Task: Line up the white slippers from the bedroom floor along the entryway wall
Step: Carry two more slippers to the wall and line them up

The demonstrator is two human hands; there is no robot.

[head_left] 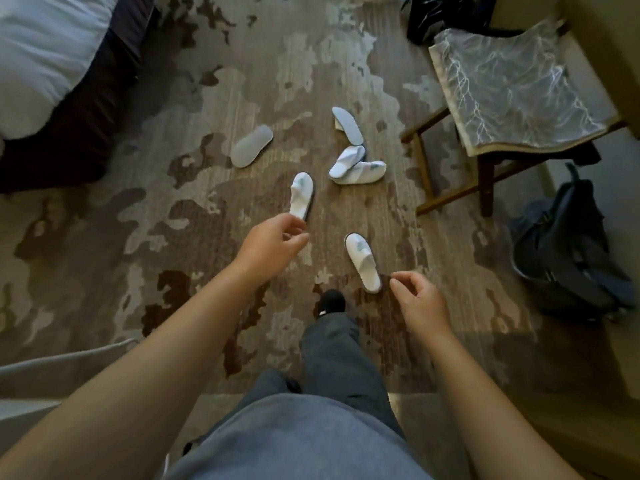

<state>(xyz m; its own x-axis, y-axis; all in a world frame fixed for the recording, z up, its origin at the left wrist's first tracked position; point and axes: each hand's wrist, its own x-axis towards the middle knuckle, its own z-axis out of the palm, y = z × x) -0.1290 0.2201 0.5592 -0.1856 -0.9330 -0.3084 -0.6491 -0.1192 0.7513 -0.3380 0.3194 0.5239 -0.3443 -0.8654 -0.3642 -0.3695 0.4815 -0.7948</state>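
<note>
Both hands were empty, fingers loosely curled: the left hand (pixel 273 242) at frame centre, just below one upright slipper (pixel 302 195); the right hand (pixel 417 299) beside another slipper (pixel 363 262). Two overlapping slippers (pixel 356 168) and two sole-up slippers (pixel 251 145) (pixel 347 123) lay further up on the carpet (pixel 104 237). A chair (pixel 512 98) stood upper right.

Patterned brown carpet floor (pixel 104 237): six white slippers (pixel 302 195) scattered centre, two sole-up; wooden stool (pixel 450 161) at 2 o'clock; dark backpack (pixel 568 251) at 3 o'clock.
</note>
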